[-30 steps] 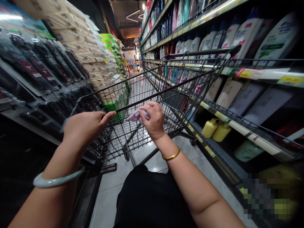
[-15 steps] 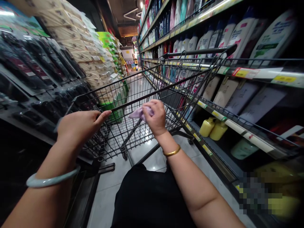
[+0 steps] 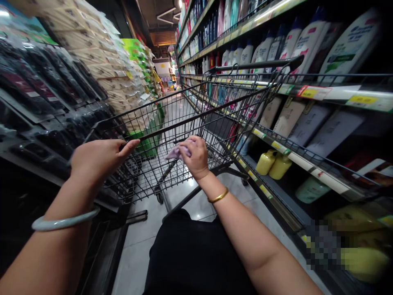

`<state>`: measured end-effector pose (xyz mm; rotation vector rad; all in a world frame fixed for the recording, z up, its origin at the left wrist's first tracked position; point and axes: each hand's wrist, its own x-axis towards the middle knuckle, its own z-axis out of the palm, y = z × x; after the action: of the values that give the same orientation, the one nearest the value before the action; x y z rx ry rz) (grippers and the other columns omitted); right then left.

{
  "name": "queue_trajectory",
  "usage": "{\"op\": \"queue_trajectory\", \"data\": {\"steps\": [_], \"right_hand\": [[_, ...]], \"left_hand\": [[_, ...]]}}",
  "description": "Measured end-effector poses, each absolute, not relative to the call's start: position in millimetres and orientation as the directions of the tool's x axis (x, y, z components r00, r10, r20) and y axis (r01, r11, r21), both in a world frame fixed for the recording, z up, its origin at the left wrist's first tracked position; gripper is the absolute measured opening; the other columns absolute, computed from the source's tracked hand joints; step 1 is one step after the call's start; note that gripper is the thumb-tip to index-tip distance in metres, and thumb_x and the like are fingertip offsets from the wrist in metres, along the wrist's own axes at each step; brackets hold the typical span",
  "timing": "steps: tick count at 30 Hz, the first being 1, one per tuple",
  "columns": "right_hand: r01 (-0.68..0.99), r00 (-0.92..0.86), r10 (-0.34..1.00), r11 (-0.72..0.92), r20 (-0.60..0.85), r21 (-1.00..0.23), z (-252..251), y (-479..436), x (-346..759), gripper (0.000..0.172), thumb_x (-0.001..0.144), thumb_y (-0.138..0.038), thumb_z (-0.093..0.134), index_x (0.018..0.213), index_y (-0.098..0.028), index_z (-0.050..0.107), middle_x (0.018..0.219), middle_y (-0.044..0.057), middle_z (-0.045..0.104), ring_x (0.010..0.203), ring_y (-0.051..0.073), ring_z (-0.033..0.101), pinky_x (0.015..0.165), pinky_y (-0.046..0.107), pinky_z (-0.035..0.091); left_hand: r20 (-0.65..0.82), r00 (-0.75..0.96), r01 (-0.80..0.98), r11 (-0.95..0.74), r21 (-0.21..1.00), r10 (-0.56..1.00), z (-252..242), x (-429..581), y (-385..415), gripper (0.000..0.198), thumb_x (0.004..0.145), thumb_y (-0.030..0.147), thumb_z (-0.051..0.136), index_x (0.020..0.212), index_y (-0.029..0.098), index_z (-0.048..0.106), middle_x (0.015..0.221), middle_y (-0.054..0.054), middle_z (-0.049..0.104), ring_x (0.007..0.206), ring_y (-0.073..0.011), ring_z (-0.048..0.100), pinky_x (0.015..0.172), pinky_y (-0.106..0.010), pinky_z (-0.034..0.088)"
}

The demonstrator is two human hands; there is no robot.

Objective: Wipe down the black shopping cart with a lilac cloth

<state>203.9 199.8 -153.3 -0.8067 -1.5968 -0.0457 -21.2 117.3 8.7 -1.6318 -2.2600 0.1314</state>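
Grey tiled floor point(image 3: 135, 250) runs beside shelving point(image 3: 302, 159) under a ceiling lamp point(image 3: 180, 3).

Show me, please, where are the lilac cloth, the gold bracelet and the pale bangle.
Lilac cloth point(image 3: 174, 153): head view, its loose end.
Gold bracelet point(image 3: 219, 197): head view, middle of its band.
Pale bangle point(image 3: 65, 222): head view, its near side.

A shop: shelves point(image 3: 287, 194) hold rows of bottles point(image 3: 348, 49) over price tags point(image 3: 364, 99), with stacked packs point(image 3: 89, 61) opposite and a cart point(image 3: 190, 119) between.

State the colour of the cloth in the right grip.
Pale purple: the cloth in the right grip, best seen in the head view.
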Motion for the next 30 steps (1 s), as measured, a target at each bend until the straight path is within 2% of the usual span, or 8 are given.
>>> {"op": "queue_trajectory", "data": {"steps": [3, 9, 11, 14, 16, 24, 28, 30], "right_hand": [[0.545, 0.029, 0.5, 0.718, 0.866, -0.433, -160, 201, 208, 0.016, 0.1, -0.028, 0.07, 0.107, -0.021, 0.082, 0.118, 0.014, 0.067, 0.113, 0.027, 0.061, 0.105, 0.046, 0.054], [0.495, -0.373, 0.402, 0.849, 0.837, -0.187, -178, 181, 186, 0.017, 0.101, -0.031, 0.069, 0.108, -0.024, 0.082, 0.125, 0.012, 0.071, 0.11, 0.028, 0.06, 0.098, 0.043, 0.055], [0.52, -0.295, 0.414, 0.826, 0.861, -0.219, -170, 190, 197, 0.018, 0.101, -0.028, 0.067, 0.111, -0.025, 0.082, 0.124, 0.012, 0.07, 0.112, 0.027, 0.06, 0.101, 0.043, 0.055], [0.583, 0.024, 0.502, 0.695, 0.864, -0.421, -158, 209, 224, 0.019, 0.101, -0.026, 0.065, 0.111, -0.022, 0.082, 0.121, 0.013, 0.066, 0.116, 0.026, 0.06, 0.108, 0.044, 0.054], [0.586, 0.136, 0.536, 0.634, 0.833, -0.504, -157, 216, 235, 0.018, 0.1, -0.027, 0.067, 0.108, -0.02, 0.082, 0.119, 0.014, 0.064, 0.117, 0.027, 0.06, 0.11, 0.045, 0.053], [0.517, 0.104, 0.59, 0.655, 0.8, -0.551, -167, 217, 238, 0.016, 0.096, -0.026, 0.073, 0.106, -0.019, 0.082, 0.122, 0.016, 0.062, 0.119, 0.027, 0.061, 0.111, 0.044, 0.055], [0.49, 0.332, 0.569, 0.577, 0.752, -0.653, -157, 227, 256, 0.014, 0.096, -0.02, 0.07, 0.103, -0.016, 0.081, 0.122, 0.016, 0.06, 0.12, 0.026, 0.061, 0.112, 0.045, 0.054], [0.492, 0.356, 0.569, 0.56, 0.741, -0.666, -158, 224, 250, 0.012, 0.096, -0.02, 0.07, 0.102, -0.016, 0.08, 0.122, 0.016, 0.06, 0.119, 0.027, 0.061, 0.111, 0.045, 0.055]], "left_hand": [[0.215, -0.272, 0.906, 0.325, -0.271, 0.938, 9, -25, 119, 0.09, 0.091, 0.085, 0.012, 0.106, 0.027, 0.08, 0.099, -0.011, 0.076, 0.082, -0.0291, 0.065, 0.063, -0.032, 0.03], [0.21, -0.281, 0.893, 0.335, -0.3, 0.937, 8, -34, 126, 0.092, 0.091, 0.086, 0.011, 0.11, 0.028, 0.08, 0.103, -0.01, 0.077, 0.087, -0.0298, 0.066, 0.064, -0.032, 0.03], [0.212, -0.282, 0.889, 0.338, -0.309, 0.936, 7, -36, 127, 0.093, 0.091, 0.087, 0.01, 0.112, 0.029, 0.08, 0.105, -0.01, 0.078, 0.09, -0.0304, 0.068, 0.064, -0.032, 0.03], [0.214, -0.277, 0.887, 0.335, -0.319, 0.937, 7, -37, 126, 0.093, 0.092, 0.087, 0.009, 0.11, 0.028, 0.08, 0.104, -0.01, 0.078, 0.089, -0.0296, 0.068, 0.063, -0.032, 0.03], [0.222, -0.277, 0.884, 0.338, -0.323, 0.935, 7, -37, 125, 0.093, 0.093, 0.085, 0.01, 0.11, 0.028, 0.08, 0.104, -0.01, 0.078, 0.087, -0.0287, 0.067, 0.063, -0.031, 0.03], [0.193, -0.292, 0.881, 0.342, -0.327, 0.937, 10, -45, 129, 0.084, 0.098, 0.078, 0.016, 0.119, 0.027, 0.079, 0.107, -0.01, 0.08, 0.088, -0.0266, 0.067, 0.064, -0.029, 0.029], [0.212, -0.269, 0.873, 0.331, -0.358, 0.94, 7, -57, 130, 0.081, 0.1, 0.072, 0.015, 0.128, 0.027, 0.077, 0.114, -0.01, 0.081, 0.092, -0.0282, 0.069, 0.064, -0.029, 0.029], [0.211, -0.267, 0.872, 0.329, -0.363, 0.94, 7, -59, 129, 0.079, 0.101, 0.069, 0.016, 0.131, 0.026, 0.075, 0.12, -0.01, 0.08, 0.098, -0.0298, 0.07, 0.064, -0.03, 0.029]]}}
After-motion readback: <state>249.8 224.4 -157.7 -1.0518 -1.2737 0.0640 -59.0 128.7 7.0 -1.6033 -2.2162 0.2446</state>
